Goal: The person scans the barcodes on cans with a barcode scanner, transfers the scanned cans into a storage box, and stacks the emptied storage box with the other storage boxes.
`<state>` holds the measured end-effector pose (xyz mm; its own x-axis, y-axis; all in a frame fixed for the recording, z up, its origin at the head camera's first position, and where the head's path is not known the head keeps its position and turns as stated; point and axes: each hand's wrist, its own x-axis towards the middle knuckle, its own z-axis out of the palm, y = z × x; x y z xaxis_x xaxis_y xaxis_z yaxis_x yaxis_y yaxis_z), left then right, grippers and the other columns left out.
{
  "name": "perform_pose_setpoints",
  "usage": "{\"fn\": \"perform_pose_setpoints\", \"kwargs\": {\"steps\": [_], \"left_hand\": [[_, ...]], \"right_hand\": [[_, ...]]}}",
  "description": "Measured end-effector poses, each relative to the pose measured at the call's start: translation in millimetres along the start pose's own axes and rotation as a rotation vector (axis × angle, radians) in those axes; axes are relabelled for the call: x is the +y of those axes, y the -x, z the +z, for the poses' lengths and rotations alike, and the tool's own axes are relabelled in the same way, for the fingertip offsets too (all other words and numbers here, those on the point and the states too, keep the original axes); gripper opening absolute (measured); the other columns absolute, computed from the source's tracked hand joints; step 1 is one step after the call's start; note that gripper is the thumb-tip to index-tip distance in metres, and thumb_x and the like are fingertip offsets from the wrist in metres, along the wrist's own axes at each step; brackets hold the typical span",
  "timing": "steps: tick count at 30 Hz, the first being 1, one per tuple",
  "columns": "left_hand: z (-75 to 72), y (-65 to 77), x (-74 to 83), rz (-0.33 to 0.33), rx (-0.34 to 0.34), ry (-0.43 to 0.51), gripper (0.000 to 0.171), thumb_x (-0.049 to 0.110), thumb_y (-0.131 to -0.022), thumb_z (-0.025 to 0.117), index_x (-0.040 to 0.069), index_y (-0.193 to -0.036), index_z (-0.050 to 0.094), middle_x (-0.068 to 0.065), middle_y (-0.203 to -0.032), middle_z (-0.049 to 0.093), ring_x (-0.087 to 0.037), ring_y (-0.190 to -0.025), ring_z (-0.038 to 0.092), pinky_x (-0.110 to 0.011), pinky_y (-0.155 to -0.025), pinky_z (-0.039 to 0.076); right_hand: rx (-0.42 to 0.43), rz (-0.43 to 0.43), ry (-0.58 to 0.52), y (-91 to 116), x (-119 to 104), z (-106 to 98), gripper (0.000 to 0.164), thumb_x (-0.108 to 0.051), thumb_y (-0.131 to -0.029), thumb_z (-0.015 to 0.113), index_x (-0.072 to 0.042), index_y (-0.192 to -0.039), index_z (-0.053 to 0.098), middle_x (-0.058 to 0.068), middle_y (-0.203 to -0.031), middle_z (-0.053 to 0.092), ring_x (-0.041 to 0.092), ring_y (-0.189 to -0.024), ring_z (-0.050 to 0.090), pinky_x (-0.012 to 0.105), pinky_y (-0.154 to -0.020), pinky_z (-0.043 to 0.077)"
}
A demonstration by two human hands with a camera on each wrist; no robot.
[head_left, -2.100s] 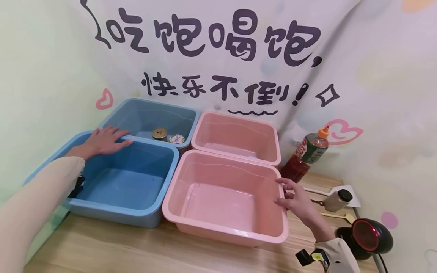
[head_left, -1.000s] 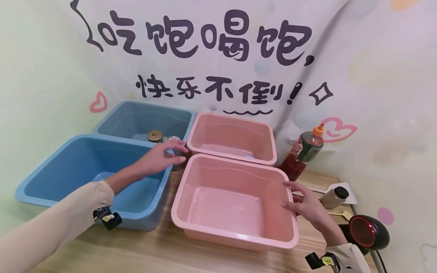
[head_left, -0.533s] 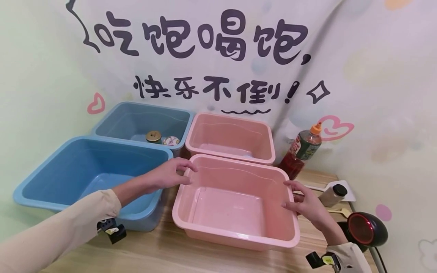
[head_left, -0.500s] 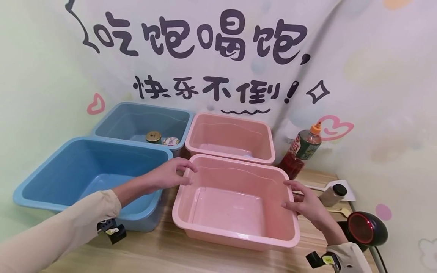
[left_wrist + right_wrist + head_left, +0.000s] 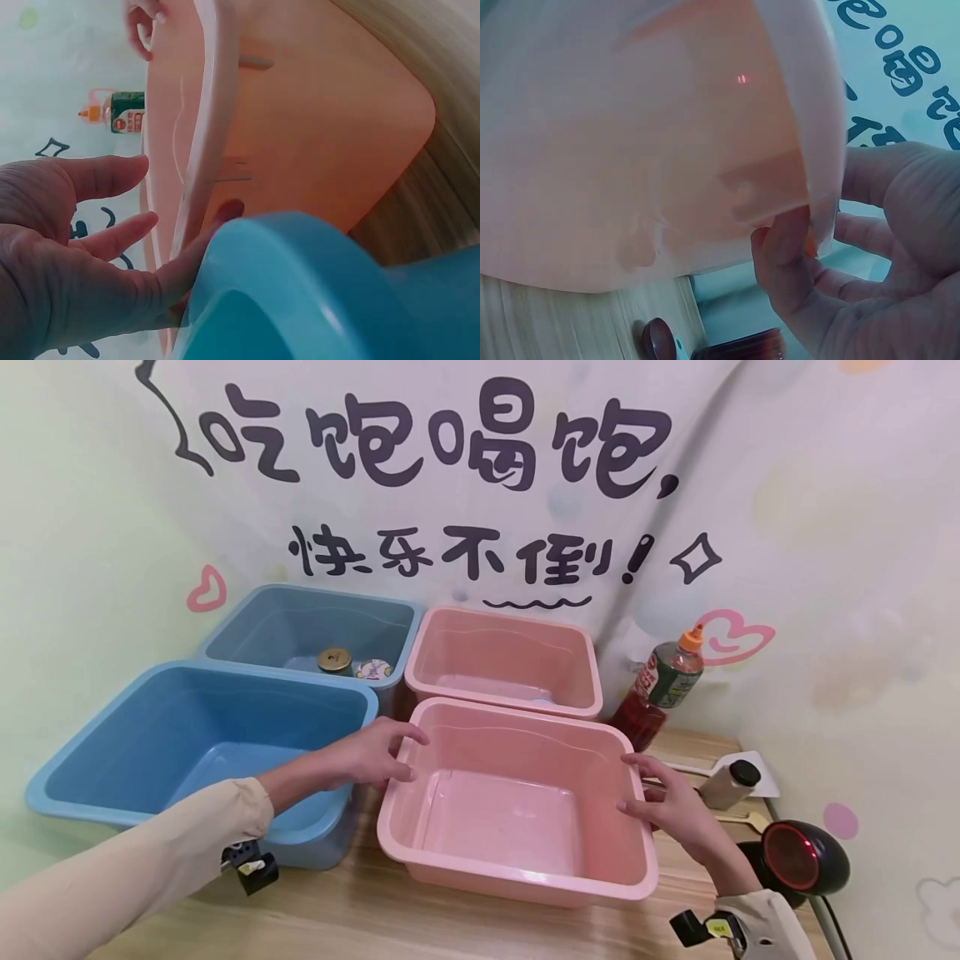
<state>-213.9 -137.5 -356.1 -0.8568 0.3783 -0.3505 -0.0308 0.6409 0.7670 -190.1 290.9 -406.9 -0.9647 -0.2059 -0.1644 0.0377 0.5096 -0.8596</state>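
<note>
A pink basin (image 5: 495,810) stands on the wooden table, its inside bare. My left hand (image 5: 378,750) is at its left rim, with thumb and fingers spread apart across the edge. In the left wrist view, one finger reaches the outer side under the rim beside the blue basin's edge. My right hand (image 5: 671,802) holds the right rim; in the right wrist view a curled finger lies against the outer wall and the rest on the other side. Left of it sits a larger-looking blue basin (image 5: 225,768).
Behind stand another blue basin (image 5: 300,618) with two round-topped cans, one gold-lidded (image 5: 334,660), and another pink basin (image 5: 510,652). At right are a red sauce bottle (image 5: 663,685), a black-capped shaker (image 5: 727,783), utensils including a white spatula (image 5: 753,772), and a black device (image 5: 813,860).
My left hand has moved from the blue basin's far rim rightward and down to the pink basin's left rim. The front pink basin has shifted slightly right, apart from the blue one.
</note>
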Motion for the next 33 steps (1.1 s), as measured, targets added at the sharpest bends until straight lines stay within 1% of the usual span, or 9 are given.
{"fn": "perform_pose_setpoints", "kwargs": {"steps": [2,4,8,12,15,22,24,30,33], "left_hand": [[1.3,-0.8,-0.4,-0.023,-0.012,-0.009,0.055,0.011,-0.084,0.077,0.007,-0.135,0.057,-0.02,-0.126,0.06,-0.024,-0.09,0.065,-0.035,-0.068,0.061],[2.7,-1.9,0.2,-0.051,-0.014,-0.016,0.052,0.009,-0.083,0.077,0.008,-0.132,0.058,-0.02,-0.124,0.061,-0.023,-0.087,0.065,-0.035,-0.067,0.061],[5.4,-3.4,1.2,-0.081,0.007,-0.021,0.044,0.003,-0.083,0.075,0.008,-0.123,0.06,-0.021,-0.118,0.062,-0.023,-0.079,0.067,-0.036,-0.066,0.062],[9.0,-4.1,-0.3,-0.072,0.038,-0.042,0.042,-0.001,-0.08,0.076,0.008,-0.118,0.061,-0.019,-0.113,0.063,-0.022,-0.075,0.068,-0.038,-0.066,0.062],[11.0,-4.5,-1.4,-0.063,0.055,-0.049,0.043,-0.001,-0.079,0.077,0.008,-0.119,0.062,-0.018,-0.111,0.064,-0.021,-0.074,0.068,-0.038,-0.066,0.062],[9.5,-2.7,-1.3,-0.06,0.089,-0.009,0.048,0.005,-0.078,0.078,0.005,-0.124,0.062,-0.018,-0.114,0.064,-0.022,-0.074,0.068,-0.038,-0.065,0.062],[8.1,-1.1,-0.7,-0.058,0.097,0.006,0.048,0.006,-0.079,0.077,0.005,-0.125,0.063,-0.017,-0.113,0.064,-0.021,-0.073,0.068,-0.038,-0.065,0.062],[1.0,6.7,3.7,-0.004,0.086,0.049,0.045,0.006,-0.08,0.074,0.003,-0.124,0.062,-0.017,-0.109,0.065,-0.02,-0.065,0.069,-0.039,-0.063,0.062],[-4.4,12.8,8.5,0.016,0.069,0.071,0.045,0.006,-0.081,0.073,0.003,-0.125,0.061,-0.017,-0.108,0.067,-0.02,-0.065,0.071,-0.04,-0.064,0.062]], "right_hand": [[0.001,0.002,0.008,0.6,-0.2,1.2,0.069,-0.01,-0.088,0.075,-0.002,-0.147,0.04,0.032,-0.134,0.048,0.029,-0.099,0.069,0.036,-0.066,0.061],[0.002,0.005,0.012,0.8,-0.2,1.6,0.069,-0.011,-0.089,0.074,-0.003,-0.147,0.04,0.032,-0.134,0.048,0.031,-0.101,0.069,0.036,-0.067,0.061],[0.004,0.015,0.01,1.2,-0.3,1.0,0.068,-0.013,-0.089,0.074,-0.004,-0.148,0.04,0.032,-0.133,0.048,0.028,-0.098,0.068,0.036,-0.065,0.061],[0.002,0.005,0.014,2.8,-1.2,0.3,0.069,-0.011,-0.089,0.073,-0.002,-0.148,0.039,0.032,-0.13,0.048,0.027,-0.096,0.068,0.036,-0.065,0.061],[0.013,0.004,0.015,3.6,-1.8,-0.6,0.069,-0.01,-0.089,0.074,-0.002,-0.148,0.04,0.032,-0.128,0.05,0.027,-0.096,0.069,0.036,-0.065,0.062],[0.014,0.004,-0.027,9.4,-3.8,-6.8,0.068,-0.008,-0.09,0.072,0.0,-0.149,0.039,0.033,-0.126,0.054,0.027,-0.097,0.07,0.038,-0.066,0.062],[0.016,-0.004,-0.036,12.9,-6.2,-9.4,0.068,-0.009,-0.09,0.072,0.001,-0.149,0.039,0.032,-0.124,0.055,0.023,-0.095,0.071,0.038,-0.066,0.062],[0.027,-0.069,-0.036,28.8,-21.1,-19.4,0.064,-0.007,-0.091,0.071,0.005,-0.146,0.04,0.033,-0.125,0.055,0.005,-0.089,0.07,0.036,-0.062,0.061],[0.034,-0.094,-0.016,38.0,-31.0,-26.6,0.062,-0.007,-0.092,0.071,0.004,-0.145,0.042,0.029,-0.123,0.057,0.005,-0.084,0.071,0.037,-0.06,0.061]]}}
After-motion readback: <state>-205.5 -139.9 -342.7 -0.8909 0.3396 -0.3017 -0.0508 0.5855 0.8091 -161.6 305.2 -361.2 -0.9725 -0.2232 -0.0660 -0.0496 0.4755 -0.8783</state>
